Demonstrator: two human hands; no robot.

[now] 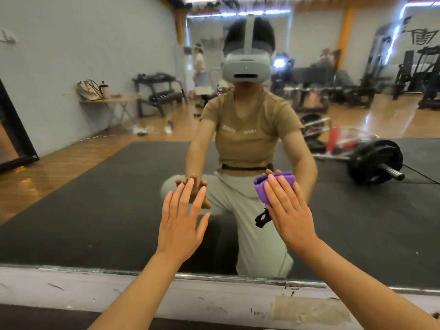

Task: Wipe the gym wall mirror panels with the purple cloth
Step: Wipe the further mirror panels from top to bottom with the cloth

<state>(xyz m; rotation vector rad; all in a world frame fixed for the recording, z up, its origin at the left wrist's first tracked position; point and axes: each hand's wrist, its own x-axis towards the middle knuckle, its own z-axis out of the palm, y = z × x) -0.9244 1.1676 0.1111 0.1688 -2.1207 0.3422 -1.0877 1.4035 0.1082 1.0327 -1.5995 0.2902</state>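
Glass of a large wall mirror panel (95,186) fills most of the view, rising from a scuffed white painted ledge (71,289) along its lower edge. Reflected in it are a black rubber floor mat, a wooden floor, a grey wall, a rack of dumbbells, a loaded black barbell and weight machines further back, plus the kneeling person wearing a grey headset. The left hand (181,222) lies flat against the glass, fingers straight and spread, holding nothing. The right hand (289,210) presses a folded purple cloth (262,189) against the mirror with straight fingers laid over it; the cloth shows at the fingertips and along the hand's left side.
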